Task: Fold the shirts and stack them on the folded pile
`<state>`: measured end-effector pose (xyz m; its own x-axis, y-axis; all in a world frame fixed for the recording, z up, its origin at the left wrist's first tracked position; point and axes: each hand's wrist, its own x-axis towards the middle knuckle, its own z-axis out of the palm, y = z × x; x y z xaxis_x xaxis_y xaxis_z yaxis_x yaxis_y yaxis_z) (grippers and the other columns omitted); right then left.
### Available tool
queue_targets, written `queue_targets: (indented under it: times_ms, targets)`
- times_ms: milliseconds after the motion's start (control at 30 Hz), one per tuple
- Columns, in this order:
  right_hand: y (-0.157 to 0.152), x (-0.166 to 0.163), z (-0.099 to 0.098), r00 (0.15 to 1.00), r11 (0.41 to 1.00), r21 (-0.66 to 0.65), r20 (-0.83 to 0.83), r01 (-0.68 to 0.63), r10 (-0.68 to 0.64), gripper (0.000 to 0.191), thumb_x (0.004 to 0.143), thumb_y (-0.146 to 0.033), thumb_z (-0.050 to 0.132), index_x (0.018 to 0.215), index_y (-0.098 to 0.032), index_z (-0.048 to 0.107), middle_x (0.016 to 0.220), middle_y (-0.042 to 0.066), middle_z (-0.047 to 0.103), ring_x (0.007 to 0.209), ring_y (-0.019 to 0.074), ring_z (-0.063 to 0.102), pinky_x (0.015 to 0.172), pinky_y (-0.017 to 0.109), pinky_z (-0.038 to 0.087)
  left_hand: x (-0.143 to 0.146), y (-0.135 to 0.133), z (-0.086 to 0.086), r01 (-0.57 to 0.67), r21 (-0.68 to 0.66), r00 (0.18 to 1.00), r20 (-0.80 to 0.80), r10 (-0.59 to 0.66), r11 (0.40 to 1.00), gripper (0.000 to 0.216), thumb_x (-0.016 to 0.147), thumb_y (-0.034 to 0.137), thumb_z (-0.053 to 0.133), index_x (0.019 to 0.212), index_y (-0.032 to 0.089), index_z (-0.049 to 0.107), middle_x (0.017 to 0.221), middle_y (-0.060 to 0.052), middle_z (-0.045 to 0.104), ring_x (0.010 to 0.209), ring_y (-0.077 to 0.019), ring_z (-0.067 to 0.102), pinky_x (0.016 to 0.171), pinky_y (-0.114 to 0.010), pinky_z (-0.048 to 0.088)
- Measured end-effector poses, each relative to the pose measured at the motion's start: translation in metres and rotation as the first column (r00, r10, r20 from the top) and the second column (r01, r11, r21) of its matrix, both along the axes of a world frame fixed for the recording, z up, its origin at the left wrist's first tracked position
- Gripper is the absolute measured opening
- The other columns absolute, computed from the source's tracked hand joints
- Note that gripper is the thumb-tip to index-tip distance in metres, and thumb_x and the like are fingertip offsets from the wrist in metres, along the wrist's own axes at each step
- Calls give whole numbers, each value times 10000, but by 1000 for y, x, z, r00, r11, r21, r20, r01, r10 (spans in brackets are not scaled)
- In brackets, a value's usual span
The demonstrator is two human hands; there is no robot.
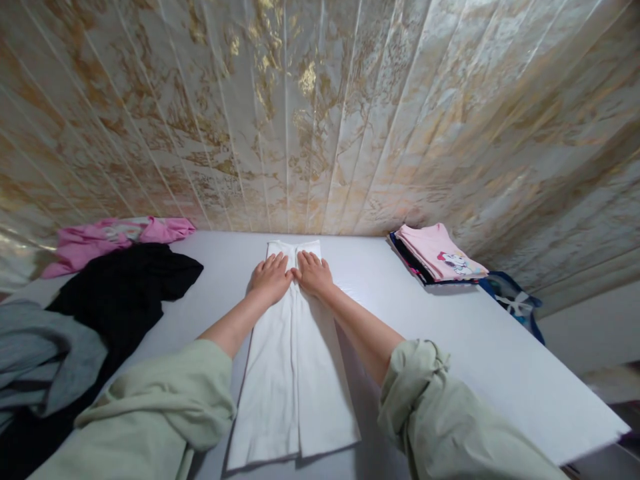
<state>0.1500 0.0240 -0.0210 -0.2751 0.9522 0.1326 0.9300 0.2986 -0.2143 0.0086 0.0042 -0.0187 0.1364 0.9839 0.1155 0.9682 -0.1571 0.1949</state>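
Observation:
A long white garment point(320, 373) lies flat on the white table, its narrow end away from me and its wider end toward me. Two panels run side by side along a line down its middle; whether they are trouser legs or folded sides I cannot tell. Near the far end, my left hand point(273, 277) presses flat on the left panel with fingers stretched out. My right hand point(313, 272) rests palm down on the right panel, fingers also extended. The thumbs come close together at the middle line. Neither hand grips the cloth.
Left of the garment are a black garment point(125, 293), a grey one point(50, 353) and a crumpled pink one point(90, 243). A stack of folded clothes, topped by a pink shirt point(435, 250), sits at the back right beside a blue bag point(515, 300). A patterned curtain point(300, 120) hangs behind the table point(480, 373).

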Motion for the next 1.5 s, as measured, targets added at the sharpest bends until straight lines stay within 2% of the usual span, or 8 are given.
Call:
queue_targets:
  times_ms: [267, 433, 633, 767, 900, 1100, 1267, 1500]
  targets:
    - [-15, 5, 16, 1000, 999, 30, -15, -17, 18, 571, 997, -437, 314, 1477, -129, 326, 1553, 106, 303, 1425, 221, 248, 1153, 427, 190, -6, -7, 22, -14, -13, 999, -36, 13, 1000, 505, 965, 315, 270, 1430, 169, 401, 1543, -92, 352, 1424, -229, 295, 1150, -448, 224]
    - [-82, 21, 11, 973, 973, 31, 16, -229, 229, 520, 979, -319, 365, 1453, -104, 379, 1523, 120, 358, 1407, 208, 290, 1150, 357, 214, -8, -72, 20, 171, 38, 982, -83, -167, 985, 482, 925, 167, 305, 1376, 109, 465, 1491, -120, 433, 1389, -201, 358, 1168, -376, 217]
    - [-112, 28, 4, 977, 977, 4, -11, -213, 213, 563, 983, -374, 372, 1496, -151, 309, 1564, 66, 284, 1439, 190, 223, 1173, 368, 169, -11, -155, 3, 309, 39, 951, -13, -309, 950, 485, 888, 133, 348, 1351, 139, 495, 1458, -120, 471, 1355, -214, 406, 1135, -391, 311]
    - [-108, 26, 6, 978, 978, -20, -23, -208, 207, 558, 981, -366, 384, 1500, -176, 304, 1565, 59, 284, 1438, 187, 224, 1172, 367, 165, -15, -204, 22, 375, -18, 926, 56, -373, 927, 478, 800, 33, 391, 1196, 205, 596, 1300, -87, 577, 1232, -211, 499, 1043, -387, 401]
    - [-109, 27, 9, 979, 979, -37, -29, -203, 202, 555, 978, -352, 391, 1505, -205, 293, 1567, 53, 280, 1440, 186, 216, 1170, 376, 161, -18, -241, 49, 434, -205, 900, 124, -417, 877, 290, 775, 38, 423, 868, 224, 625, 966, -34, 626, 915, -188, 591, 805, -323, 469]
    - [-104, 21, 19, 970, 971, -2, -43, -239, 238, 547, 980, -318, 384, 1494, -148, 306, 1557, 93, 291, 1417, 198, 261, 1142, 346, 226, -15, -252, 51, 395, -183, 900, 272, -340, 900, 202, 892, 148, 404, 912, 215, 594, 919, -28, 591, 883, -180, 566, 770, -302, 432]
    - [-102, 7, 13, 949, 949, -20, 4, -315, 316, 519, 993, -373, 364, 1488, -221, 324, 1564, 20, 290, 1443, 199, 200, 1169, 393, 160, 0, -262, 36, 423, -144, 891, 246, -382, 895, 85, 860, 189, 508, 921, 210, 565, 945, -34, 571, 898, -197, 529, 799, -330, 429]
    - [-106, 5, 5, 952, 953, -23, 25, -303, 304, 545, 997, -418, 317, 1512, -244, 267, 1582, -6, 243, 1458, 200, 159, 1182, 408, 111, 5, -269, 27, 400, -76, 895, 248, -371, 914, 113, 897, 182, 445, 848, 212, 543, 883, -32, 568, 850, -197, 515, 780, -338, 428]
